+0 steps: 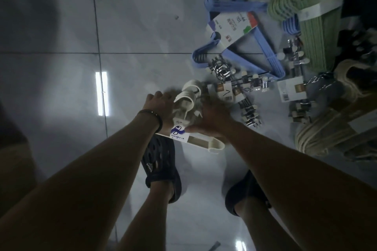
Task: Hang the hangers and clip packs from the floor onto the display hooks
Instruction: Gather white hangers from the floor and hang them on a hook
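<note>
I look straight down at the tiled floor. Both hands hold a bundle of cream plastic hangers (186, 101) with a white label reading "hanger" (179, 133). My left hand (158, 104) grips the bundle's left side near the hooks. My right hand (212, 118) grips its right side; its fingers are blurred. To the right on the floor lie blue hanger packs (255, 47), metal clip packs (247, 87), green hangers (314, 32) and another cream hanger bundle (326, 128). No display hooks are in view.
My two feet in dark clogs (161, 165) stand just below the hands. The glossy tiles (61, 26) stretch away at the left. A brown surface (12, 159) shows at the left edge. Dark items lie at the far right.
</note>
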Available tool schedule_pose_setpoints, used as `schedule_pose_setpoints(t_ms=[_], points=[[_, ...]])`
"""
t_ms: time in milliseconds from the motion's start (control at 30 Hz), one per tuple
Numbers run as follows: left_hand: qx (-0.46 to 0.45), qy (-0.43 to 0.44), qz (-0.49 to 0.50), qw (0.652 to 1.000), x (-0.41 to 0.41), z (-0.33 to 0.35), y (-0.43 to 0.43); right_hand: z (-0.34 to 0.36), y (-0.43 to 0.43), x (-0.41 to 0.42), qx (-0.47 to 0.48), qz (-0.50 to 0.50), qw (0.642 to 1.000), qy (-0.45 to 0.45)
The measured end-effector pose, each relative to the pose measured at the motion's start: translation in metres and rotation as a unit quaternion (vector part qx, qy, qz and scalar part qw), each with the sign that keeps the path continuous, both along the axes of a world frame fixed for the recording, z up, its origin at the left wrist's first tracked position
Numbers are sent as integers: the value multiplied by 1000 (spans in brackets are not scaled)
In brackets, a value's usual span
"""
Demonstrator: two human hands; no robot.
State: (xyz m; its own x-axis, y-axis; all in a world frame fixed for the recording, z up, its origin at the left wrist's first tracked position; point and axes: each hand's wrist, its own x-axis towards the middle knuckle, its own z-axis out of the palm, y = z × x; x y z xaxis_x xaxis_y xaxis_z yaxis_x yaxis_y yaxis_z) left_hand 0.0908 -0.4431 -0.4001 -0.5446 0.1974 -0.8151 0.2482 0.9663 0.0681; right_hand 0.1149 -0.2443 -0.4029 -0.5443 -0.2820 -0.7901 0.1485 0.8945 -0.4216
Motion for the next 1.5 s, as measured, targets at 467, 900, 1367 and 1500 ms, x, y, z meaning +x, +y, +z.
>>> schedule_pose_setpoints(t_ms=[467, 900, 1367, 1500], points=[[91, -33, 65, 993, -52, 295, 45, 270, 76, -28, -175, -186, 962, -94], [512, -58, 648, 561, -50, 735, 258, 740, 223, -69, -247, -484, 839, 20], [668, -49, 396, 629, -64, 979, 459, 1033, 379, 34, 184, -484, 736, 436], [692, -115, 290, 651, -42, 1033, 514, 1094, 412, 71, 268, -467, 612, 580]])
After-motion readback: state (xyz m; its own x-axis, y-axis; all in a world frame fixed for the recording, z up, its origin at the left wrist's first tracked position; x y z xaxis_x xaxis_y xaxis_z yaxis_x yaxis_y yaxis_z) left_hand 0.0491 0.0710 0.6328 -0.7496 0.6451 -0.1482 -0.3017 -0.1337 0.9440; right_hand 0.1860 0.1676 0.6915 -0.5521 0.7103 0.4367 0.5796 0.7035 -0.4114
